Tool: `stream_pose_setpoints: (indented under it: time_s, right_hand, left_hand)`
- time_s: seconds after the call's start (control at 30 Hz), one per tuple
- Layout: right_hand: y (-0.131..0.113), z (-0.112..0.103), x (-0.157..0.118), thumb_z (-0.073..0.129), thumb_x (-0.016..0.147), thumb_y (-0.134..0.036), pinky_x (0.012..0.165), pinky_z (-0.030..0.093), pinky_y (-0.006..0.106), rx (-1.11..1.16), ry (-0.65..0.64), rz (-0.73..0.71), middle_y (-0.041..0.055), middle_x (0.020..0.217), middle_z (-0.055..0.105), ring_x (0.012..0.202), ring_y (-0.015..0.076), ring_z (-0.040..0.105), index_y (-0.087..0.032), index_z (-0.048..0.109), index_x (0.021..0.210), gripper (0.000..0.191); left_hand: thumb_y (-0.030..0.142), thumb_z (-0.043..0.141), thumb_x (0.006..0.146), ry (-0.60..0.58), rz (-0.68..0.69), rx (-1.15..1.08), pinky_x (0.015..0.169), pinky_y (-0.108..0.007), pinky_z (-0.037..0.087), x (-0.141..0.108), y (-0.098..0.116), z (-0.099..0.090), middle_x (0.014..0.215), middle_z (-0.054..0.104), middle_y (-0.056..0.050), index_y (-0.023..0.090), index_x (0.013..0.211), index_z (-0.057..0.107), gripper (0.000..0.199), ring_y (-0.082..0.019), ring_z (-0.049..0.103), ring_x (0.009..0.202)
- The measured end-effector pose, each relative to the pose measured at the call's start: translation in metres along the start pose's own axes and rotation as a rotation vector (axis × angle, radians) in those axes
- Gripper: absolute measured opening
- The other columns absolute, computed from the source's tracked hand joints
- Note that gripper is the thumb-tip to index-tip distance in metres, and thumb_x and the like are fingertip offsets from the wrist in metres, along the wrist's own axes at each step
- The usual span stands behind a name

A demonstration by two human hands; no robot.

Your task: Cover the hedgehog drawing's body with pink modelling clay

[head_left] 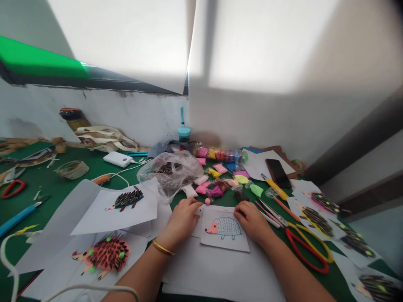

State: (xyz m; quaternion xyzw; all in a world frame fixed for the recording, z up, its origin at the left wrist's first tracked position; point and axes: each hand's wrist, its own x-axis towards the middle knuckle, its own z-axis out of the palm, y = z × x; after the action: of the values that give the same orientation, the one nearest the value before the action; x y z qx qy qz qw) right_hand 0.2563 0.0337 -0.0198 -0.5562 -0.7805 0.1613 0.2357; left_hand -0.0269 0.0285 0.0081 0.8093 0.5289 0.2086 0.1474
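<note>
A small white paper card with a hedgehog drawing (225, 230) lies on larger white sheets (220, 272) in front of me. The hedgehog has a pink face and a blue dotted body. At the card's top right corner, my right hand (252, 220) has its fingers closed on the edge. My left hand (185, 218), a gold bangle on its wrist, is closed by the card's upper left, over another small paper (196, 230); what its fingers hold is hidden. A small pink clay ball (208, 201) sits just beyond the card, near the left fingertips.
Bags of coloured clay (215, 191) and a plastic bag of dark seeds (170, 170) lie beyond my hands. Scissors (307, 245), a yellow cutter (275, 187) and a phone (278, 173) are on the right. Finished hedgehog pictures (103, 253) flank both sides; a white cable (8, 260) runs left.
</note>
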Motion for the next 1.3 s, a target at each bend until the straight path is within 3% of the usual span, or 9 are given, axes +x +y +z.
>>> stream_pose_setpoints:
  time_s: [0.2, 0.4, 0.63, 0.73, 0.87, 0.97, 1.1, 1.23, 1.3]
  right_hand:
    - [0.000, 0.002, 0.001, 0.050, 0.091, -0.025, 0.080, 0.042, 0.035, 0.002, 0.020, 0.002, 0.0039, 0.088, 0.063, 0.088, 0.0217, 0.055, -0.022, 0.061, 0.082, 0.014]
    - [0.002, 0.004, 0.002, 0.050, 0.090, -0.026, 0.081, 0.042, 0.035, -0.011, 0.032, 0.003, 0.0042, 0.088, 0.063, 0.088, 0.0217, 0.055, -0.022, 0.062, 0.083, 0.015]
    - [-0.004, 0.000, 0.000, 0.046, 0.092, -0.028, 0.081, 0.043, 0.035, 0.017, 0.045, 0.003, 0.0050, 0.088, 0.064, 0.089, 0.0221, 0.056, -0.022, 0.061, 0.082, 0.020]
    - [-0.004, -0.003, 0.000, 0.045, 0.093, -0.030, 0.082, 0.043, 0.035, 0.018, 0.110, 0.005, 0.0059, 0.089, 0.064, 0.089, 0.0223, 0.057, -0.022, 0.061, 0.082, 0.021]
    - [0.004, -0.008, 0.002, 0.047, 0.092, -0.032, 0.083, 0.042, 0.038, -0.112, 0.248, 0.066, 0.0074, 0.089, 0.064, 0.089, 0.0240, 0.056, -0.021, 0.060, 0.082, 0.020]
    - [0.012, -0.014, 0.010, 0.052, 0.089, -0.039, 0.084, 0.041, 0.040, -0.254, 0.317, 0.146, 0.0106, 0.098, 0.064, 0.095, 0.0278, 0.056, -0.019, 0.062, 0.096, 0.024]
    - [0.015, -0.018, 0.025, 0.060, 0.081, -0.054, 0.084, 0.040, 0.045, -0.407, 0.269, 0.233, 0.0149, 0.108, 0.063, 0.103, 0.0342, 0.054, -0.018, 0.064, 0.105, 0.044]
    - [0.015, -0.016, 0.033, 0.058, 0.083, -0.050, 0.080, 0.040, 0.045, -0.457, 0.186, 0.221, 0.0124, 0.100, 0.065, 0.098, 0.0324, 0.055, -0.021, 0.068, 0.092, 0.032]
    - [0.016, -0.015, 0.033, 0.056, 0.086, -0.044, 0.080, 0.041, 0.045, -0.439, 0.199, 0.215, 0.0125, 0.101, 0.065, 0.098, 0.0321, 0.056, -0.021, 0.068, 0.095, 0.028]
  left_hand:
    - [0.014, 0.072, 0.074, -0.001, 0.089, -0.084, 0.094, -0.040, 0.044, 0.001, 0.009, 0.003, 0.112, 0.063, -0.007, 0.025, 0.107, 0.070, 0.036, -0.025, 0.056, 0.105]
    - [0.032, 0.088, 0.057, -0.110, 0.171, -0.072, 0.095, -0.044, 0.040, -0.004, 0.017, 0.003, 0.115, 0.060, -0.004, 0.030, 0.105, 0.071, 0.051, -0.029, 0.051, 0.112]
    - [0.034, 0.087, 0.059, -0.139, 0.173, -0.042, 0.096, -0.045, 0.038, -0.006, 0.022, 0.003, 0.114, 0.060, -0.004, 0.032, 0.106, 0.070, 0.051, -0.030, 0.051, 0.113]
    - [0.036, 0.087, 0.059, -0.132, 0.173, -0.071, 0.096, -0.045, 0.039, -0.006, 0.021, 0.004, 0.113, 0.061, -0.004, 0.032, 0.106, 0.070, 0.050, -0.030, 0.052, 0.112]
    - [0.034, 0.080, 0.071, -0.017, 0.142, -0.120, 0.092, -0.040, 0.042, -0.004, 0.020, 0.004, 0.108, 0.063, -0.005, 0.027, 0.101, 0.071, 0.032, -0.027, 0.054, 0.106]
    - [0.025, 0.066, 0.084, 0.133, 0.065, -0.138, 0.086, -0.037, 0.043, -0.001, 0.020, 0.002, 0.097, 0.064, -0.006, 0.023, 0.090, 0.071, 0.008, -0.023, 0.056, 0.097]
    - [0.021, 0.058, 0.088, 0.252, -0.007, -0.168, 0.083, -0.036, 0.043, 0.002, 0.019, -0.004, 0.088, 0.064, -0.004, 0.020, 0.082, 0.069, 0.012, -0.021, 0.056, 0.089]
    - [0.021, 0.058, 0.087, 0.302, -0.037, -0.215, 0.081, -0.035, 0.043, 0.004, 0.018, -0.006, 0.085, 0.063, -0.003, 0.020, 0.079, 0.068, 0.013, -0.020, 0.055, 0.087]
    - [0.021, 0.058, 0.087, 0.314, -0.043, -0.231, 0.081, -0.035, 0.043, 0.004, 0.017, -0.006, 0.085, 0.063, -0.003, 0.020, 0.078, 0.068, 0.013, -0.020, 0.055, 0.086]
